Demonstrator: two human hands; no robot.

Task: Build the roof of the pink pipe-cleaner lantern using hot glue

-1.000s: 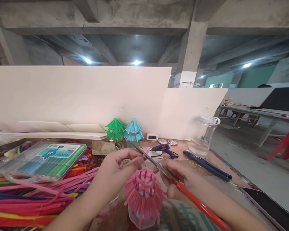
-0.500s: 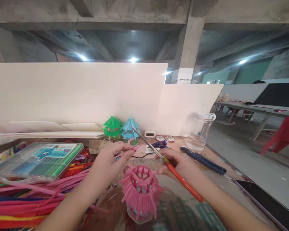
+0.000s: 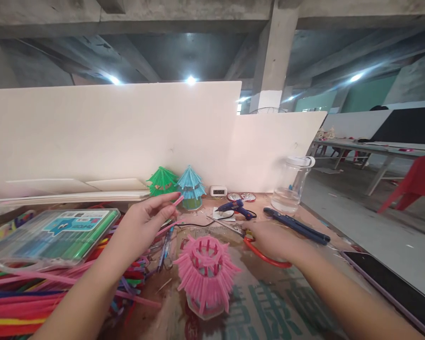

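Note:
My left hand (image 3: pixel 141 224) is raised over the table and pinches a short pink pipe-cleaner piece (image 3: pixel 177 201) between thumb and fingertips. My right hand (image 3: pixel 269 238) rests low on the table, closed on the red-handled scissors (image 3: pixel 250 238), whose blades lie flat and point left. Between the hands stands a pink pipe-cleaner lantern (image 3: pixel 206 271) with a fringed skirt, upright on a jar-like base. Neither hand touches it.
Loose coloured pipe cleaners (image 3: pixel 38 293) are heaped at the left, under a clear marker case (image 3: pixel 53 231). Green (image 3: pixel 162 179) and blue (image 3: pixel 190 185) pipe-cleaner trees stand at the white partition. A glue gun (image 3: pixel 235 208), blue pliers (image 3: pixel 297 225), a plastic jar (image 3: pixel 292 186) and a phone (image 3: pixel 393 295) lie to the right.
My right hand has lowered the scissors from mid-air to the table. My left hand has drawn back to the left and upward with the cut pink piece.

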